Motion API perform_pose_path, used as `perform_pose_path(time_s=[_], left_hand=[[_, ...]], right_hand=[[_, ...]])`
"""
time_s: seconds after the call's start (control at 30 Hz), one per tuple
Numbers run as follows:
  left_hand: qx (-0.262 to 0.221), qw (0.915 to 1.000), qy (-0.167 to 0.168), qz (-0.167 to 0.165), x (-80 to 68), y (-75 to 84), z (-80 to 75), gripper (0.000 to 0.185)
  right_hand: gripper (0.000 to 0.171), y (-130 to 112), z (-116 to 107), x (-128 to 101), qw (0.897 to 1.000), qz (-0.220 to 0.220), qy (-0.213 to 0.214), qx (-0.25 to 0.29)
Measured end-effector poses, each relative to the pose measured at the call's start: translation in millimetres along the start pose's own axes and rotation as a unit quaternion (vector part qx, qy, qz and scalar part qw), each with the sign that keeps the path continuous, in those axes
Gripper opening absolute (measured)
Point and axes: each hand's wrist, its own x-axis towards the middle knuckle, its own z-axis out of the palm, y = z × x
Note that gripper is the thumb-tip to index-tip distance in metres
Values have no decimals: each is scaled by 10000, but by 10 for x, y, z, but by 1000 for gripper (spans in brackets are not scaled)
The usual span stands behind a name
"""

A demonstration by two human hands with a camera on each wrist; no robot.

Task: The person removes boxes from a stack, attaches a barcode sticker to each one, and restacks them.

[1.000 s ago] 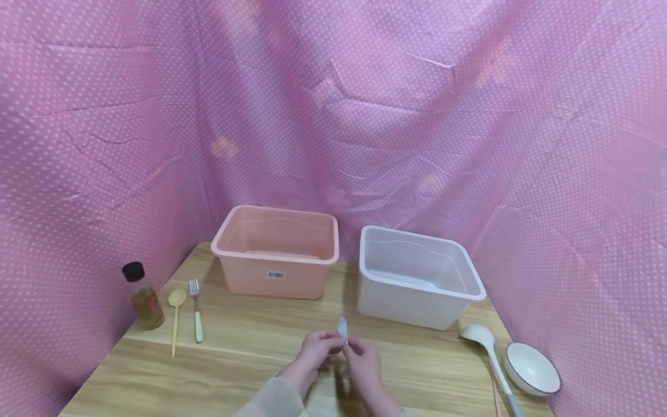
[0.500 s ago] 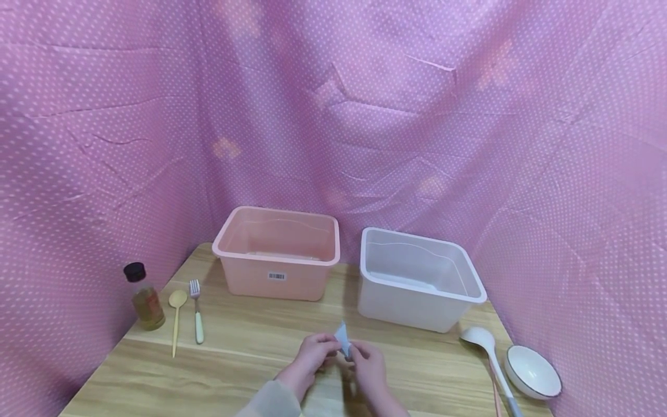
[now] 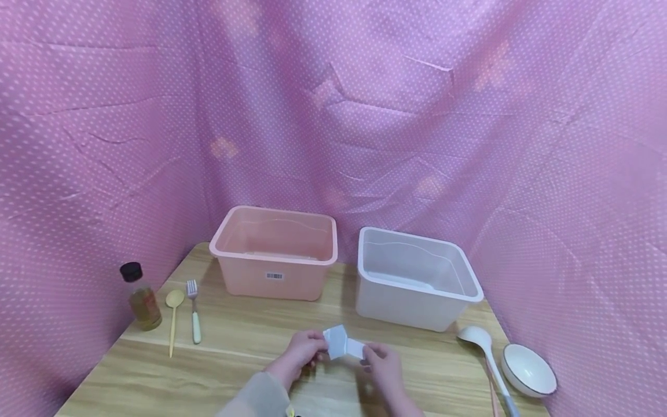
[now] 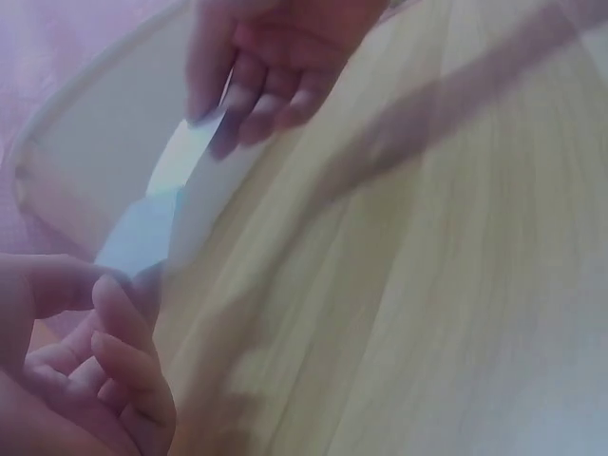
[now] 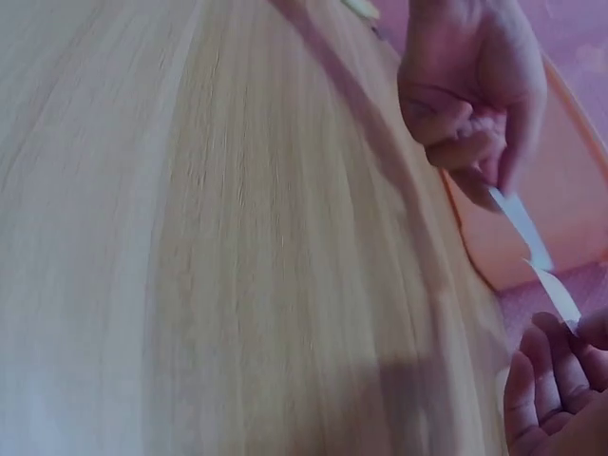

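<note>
Between my two hands, above the table, stretches a small creased piece of pale blue-white paper (image 3: 336,341). My left hand (image 3: 299,354) pinches its left end between thumb and forefinger. At the other end, the thumb and fingers of my right hand (image 3: 384,368) pinch a narrower white part. From the left wrist, the paper (image 4: 147,228) shows a bend across its middle, and the other fingers of the left hand (image 4: 95,361) are curled below it. In the right wrist view the paper (image 5: 522,233) appears nearly edge-on.
A pink bin (image 3: 276,278) and a white bin (image 3: 406,304) stand at the back of the wooden table (image 3: 250,336). To the left are a black-capped bottle (image 3: 145,304), a yellow spoon (image 3: 174,313) and a fork (image 3: 195,318). A ladle (image 3: 487,347) and a bowl (image 3: 528,370) lie right.
My hands have moved apart, the left leftward and the right rightward. The paper, earlier a small folded point between the fingertips, has opened out wider.
</note>
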Motion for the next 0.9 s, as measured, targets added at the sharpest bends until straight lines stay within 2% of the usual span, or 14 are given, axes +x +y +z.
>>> perform_pose_path(time_s=[0.13, 0.23, 0.37, 0.47, 0.6, 0.67, 0.73, 0.8, 0.83, 0.9], left_hand=[[341, 9994, 86, 17, 54, -23, -43, 21], [803, 9965, 207, 95, 101, -42, -80, 19], [1681, 9841, 458, 352, 172, -91, -121, 16], [2270, 9701, 656, 560, 198, -105, -148, 13], [2605, 9586, 983, 598, 176, -58, -147, 11], [2518, 9591, 1074, 719, 155, -13, -107, 12], [2333, 9619, 997, 1022, 124, 49, -41, 10], [2125, 9633, 717, 1473, 84, 119, 45, 7], [2073, 9620, 530, 1696, 58, 152, 91, 7], [2213, 9533, 183, 2046, 4, 208, 181, 10]], right_hand=[[22, 38, -64, 20, 9996, 226, 86, -143], [19, 70, -100, 49, 9985, 414, 132, -343], [18, 85, -131, 70, 9974, 576, 114, -409], [19, 67, -120, 64, 9976, 601, 57, -329], [20, 20, -77, 32, 9986, 501, -5, -182], [19, 4, -50, 24, 9991, 390, 18, -167], [18, -14, -25, 24, 9995, 264, 63, -174], [19, -38, 2, 30, 9997, 175, 115, -130], [19, -52, 16, 33, 9998, 145, 127, -104], [20, -94, 46, 33, 9999, 125, 103, -30]])
